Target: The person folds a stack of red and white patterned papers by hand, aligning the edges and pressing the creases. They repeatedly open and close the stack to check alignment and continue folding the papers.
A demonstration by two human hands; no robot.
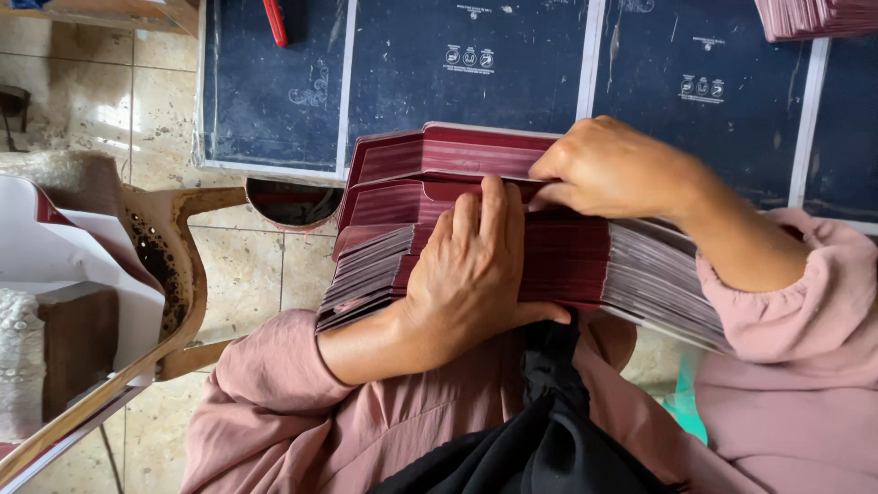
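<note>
Two hands rest on one thick stack of dark red flat cards (549, 261), which lies across the lap of the person. Nearest to the camera is black cloth (549, 430) between the pink sleeves (274, 412), just under the near edge of the stack.

The left hand (471, 265) lies flat on top of the stack, palm down. Its fingers (494, 215) are stretched out and close together, pointing away from the body, and the thumb wraps over the near edge of the cards. This hand presses on the stack and does not pinch anything.

The right hand (608, 169) is just beyond the left fingertips and a little to the right of them. Its fingers are curled down and bent onto the far part of the stack, where the top cards are lifted a little. It seems to grip the edge of some cards, but the fingertips are hidden, so I cannot tell how many cards they hold.

To the left of the left fingers the cards fan out in loose layers. Farther away, beyond both hands, dark blue sheets (466, 64) with white borders cover the floor. A red pen (274, 20) lies on them at the far left, and another stack of cards (819, 16) is at the far right corner. At the left side stands a wooden chair (187, 274) with white paper (82, 256).
</note>
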